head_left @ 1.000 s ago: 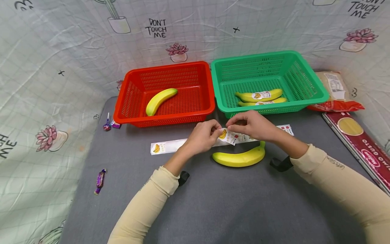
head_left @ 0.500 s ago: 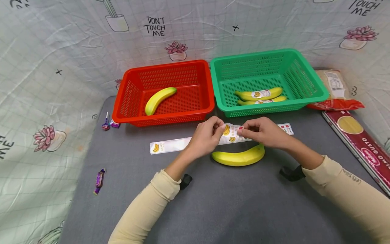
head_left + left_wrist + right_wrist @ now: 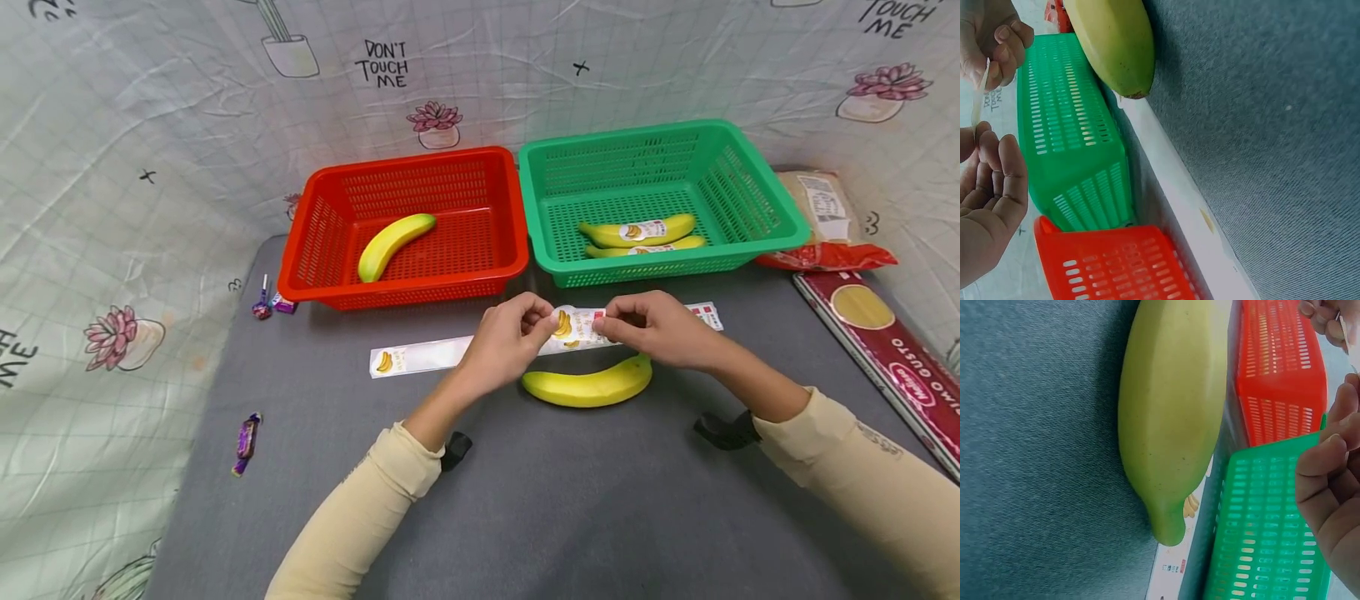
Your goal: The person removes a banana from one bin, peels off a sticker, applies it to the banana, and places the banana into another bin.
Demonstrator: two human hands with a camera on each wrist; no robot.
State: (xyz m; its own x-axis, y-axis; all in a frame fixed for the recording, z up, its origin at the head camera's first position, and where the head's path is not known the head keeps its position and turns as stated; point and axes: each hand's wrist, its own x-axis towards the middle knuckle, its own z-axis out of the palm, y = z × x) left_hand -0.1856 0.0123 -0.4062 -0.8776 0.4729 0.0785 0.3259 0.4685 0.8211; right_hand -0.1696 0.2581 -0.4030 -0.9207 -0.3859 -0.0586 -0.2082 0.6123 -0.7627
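Between both hands a white sticker (image 3: 579, 323) with a banana picture is stretched, raised above the table. The left hand (image 3: 504, 343) pinches its left end between thumb and fingers, and the right hand (image 3: 656, 330) pinches its right end. Beneath them lies a white strip of stickers (image 3: 427, 357), partly covered by the hands; another banana label shows at its left end. Just in front of the strip a yellow banana (image 3: 587, 388) lies on the table, bare of any label on the side that shows. In the left wrist view the sticker (image 3: 980, 94) appears edge-on.
A red basket (image 3: 405, 297) at the back holds one banana (image 3: 392, 247). Beside it a green basket (image 3: 678, 265) holds two labelled bananas (image 3: 637, 234). A bag (image 3: 825, 212) and a dark red pack (image 3: 885, 358) lie right; sweets (image 3: 246, 444) lie left.
The sticker has come away from the strip and is now held flat between both hands. The right hand has shifted to the right; the left hand has barely moved.
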